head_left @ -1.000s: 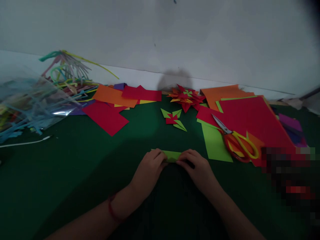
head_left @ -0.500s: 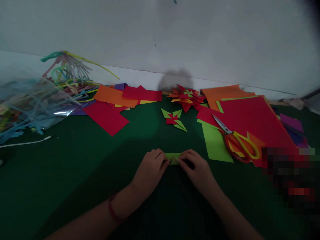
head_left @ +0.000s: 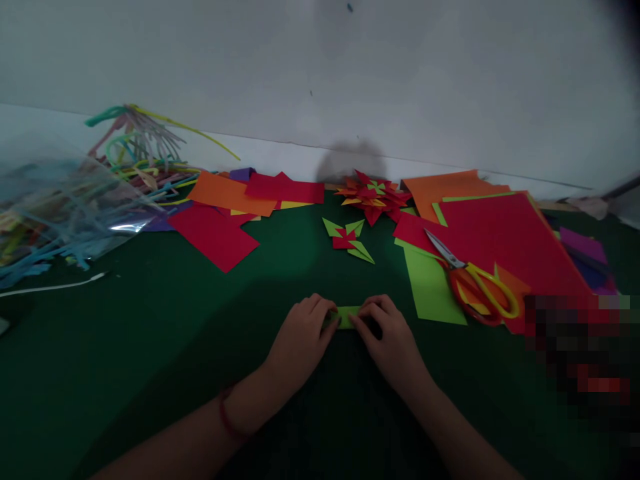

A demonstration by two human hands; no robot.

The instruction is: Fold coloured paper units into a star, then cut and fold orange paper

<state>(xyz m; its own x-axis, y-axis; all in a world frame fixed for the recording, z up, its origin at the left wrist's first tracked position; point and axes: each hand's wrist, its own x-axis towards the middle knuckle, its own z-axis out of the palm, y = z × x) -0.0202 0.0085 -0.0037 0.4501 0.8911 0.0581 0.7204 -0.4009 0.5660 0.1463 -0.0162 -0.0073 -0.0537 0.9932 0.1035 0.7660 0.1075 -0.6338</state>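
Observation:
A narrow strip of folded lime-green paper [head_left: 347, 318] lies on the dark green tabletop, directly in front of me. My left hand [head_left: 305, 333] pinches its left end between thumb and fingers. At the other end, my right hand [head_left: 391, 333] grips the strip the same way. Both ends are covered by my fingers. Just beyond my hands rests a small folded paper piece [head_left: 345, 238] with a red centre and lime-green points. Behind it sits a layered red and orange paper flower [head_left: 373, 195] with a green middle.
Yellow-and-red-handled scissors [head_left: 473, 280] lie on a stack of red paper [head_left: 505, 233] at right, beside a lime-green sheet [head_left: 433, 287]. Orange paper [head_left: 230, 191] and red paper [head_left: 217, 237] lie at left, near a clear plastic bag [head_left: 75, 193] with pipe cleaners.
My fingers have shifted slightly along the green strip, the right thumb a little leftward. Both hands keep their pinch on it, and the other things stay where they were.

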